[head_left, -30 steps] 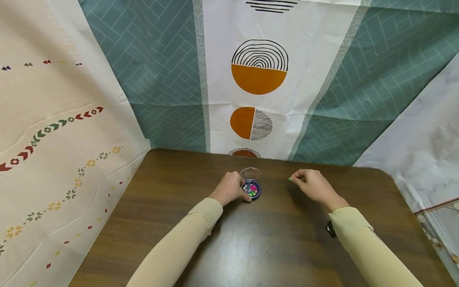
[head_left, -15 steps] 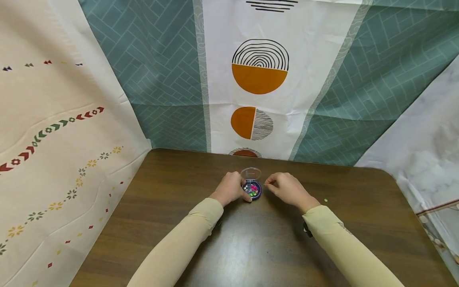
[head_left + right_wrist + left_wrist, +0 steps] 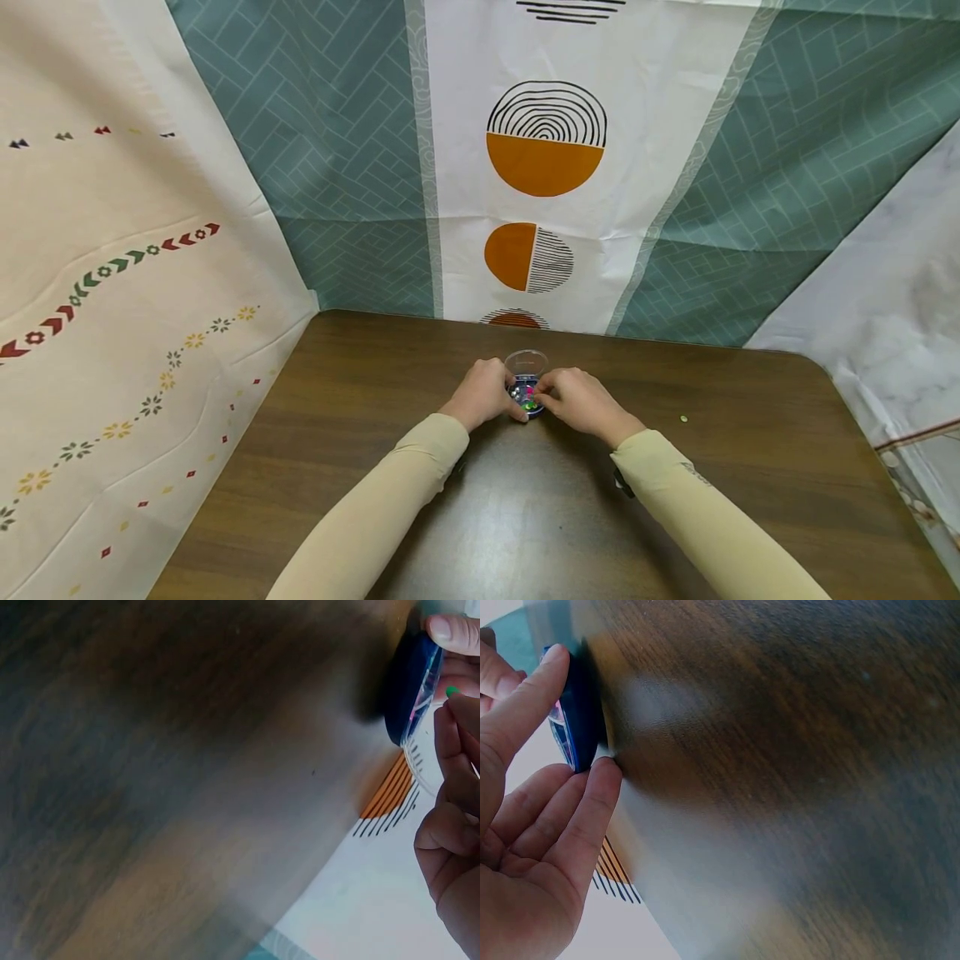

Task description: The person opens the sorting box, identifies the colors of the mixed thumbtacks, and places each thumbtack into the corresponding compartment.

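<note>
A small round dark-blue case (image 3: 586,712) lies on the table with its clear lid (image 3: 527,362) raised. Pink, green and pale pieces show in its compartments. My left hand (image 3: 484,393) holds the case at its left side, with the thumb at the near edge and fingers at the far edge. From the right, my right hand (image 3: 581,402) reaches over the case's right part. Its thumb and forefinger pinch a tiny green piece (image 3: 451,691), seen in the right wrist view just above the open case. The fingers hide some of the compartments.
A small green disc (image 3: 683,418) lies on the brown wooden table (image 3: 750,492), to the right of my right forearm. Patterned cloth (image 3: 360,167) hangs behind the table and along both sides.
My right hand has moved left with the green piece, from apart on the right to over the case. The disc on the table came into view. My left hand has stayed on the case.
</note>
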The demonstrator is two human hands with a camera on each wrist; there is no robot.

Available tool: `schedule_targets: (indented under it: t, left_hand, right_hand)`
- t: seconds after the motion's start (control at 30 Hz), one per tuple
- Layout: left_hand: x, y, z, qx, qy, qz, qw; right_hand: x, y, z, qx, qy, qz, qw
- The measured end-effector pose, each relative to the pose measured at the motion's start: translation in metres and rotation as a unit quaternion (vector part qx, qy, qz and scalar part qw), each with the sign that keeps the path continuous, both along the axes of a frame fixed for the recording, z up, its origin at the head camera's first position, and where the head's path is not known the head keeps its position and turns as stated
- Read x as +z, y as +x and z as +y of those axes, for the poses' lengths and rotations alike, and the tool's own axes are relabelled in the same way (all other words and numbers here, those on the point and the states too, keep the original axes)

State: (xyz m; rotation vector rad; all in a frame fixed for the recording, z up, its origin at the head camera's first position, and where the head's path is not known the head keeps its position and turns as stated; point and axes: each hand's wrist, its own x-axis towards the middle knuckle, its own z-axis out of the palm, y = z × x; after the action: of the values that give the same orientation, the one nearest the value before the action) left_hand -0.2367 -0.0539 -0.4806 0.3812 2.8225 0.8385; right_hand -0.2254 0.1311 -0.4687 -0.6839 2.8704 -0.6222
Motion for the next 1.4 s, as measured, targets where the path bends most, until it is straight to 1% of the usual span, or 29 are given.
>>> schedule_targets:
  t: [0.3, 0.53, 0.73, 0.87, 1.0, 1.23, 1.4]
  left_hand:
    - [-0.001, -0.001, 0.0, 0.0, 0.001, -0.005, 1.0]
    - [-0.001, -0.001, 0.001, 0.0, -0.002, 0.0, 1.0]
    - [-0.001, -0.001, 0.001, 0.002, 0.002, -0.009, 1.0]
    - [-0.001, -0.001, 0.0, 0.004, 0.002, -0.01, 0.9999]
    - [0.0, -0.001, 0.0, 0.002, 0.001, -0.009, 1.0]
    - [0.001, -0.001, 0.0, 0.002, -0.002, -0.015, 0.9999]
    - [0.0, -0.002, 0.0, 0.0, -0.001, -0.013, 0.9999]
  right_hand:
    - [-0.002, -0.001, -0.002, 0.001, 0.001, -0.008, 1.0]
    - [-0.001, 0.0, -0.002, 0.005, 0.002, -0.002, 1.0]
    - [0.001, 0.0, 0.007, -0.004, -0.004, 0.0, 1.0]
    - [0.003, -0.001, 0.026, -0.012, 0.002, 0.022, 0.9997]
    - [0.006, -0.002, 0.051, -0.027, 0.008, 0.036, 0.9989]
    - [0.007, 0.003, 0.098, -0.064, 0.02, 0.032, 0.9972]
    - [0.011, 0.006, 0.135, -0.102, 0.035, 0.035, 0.9936]
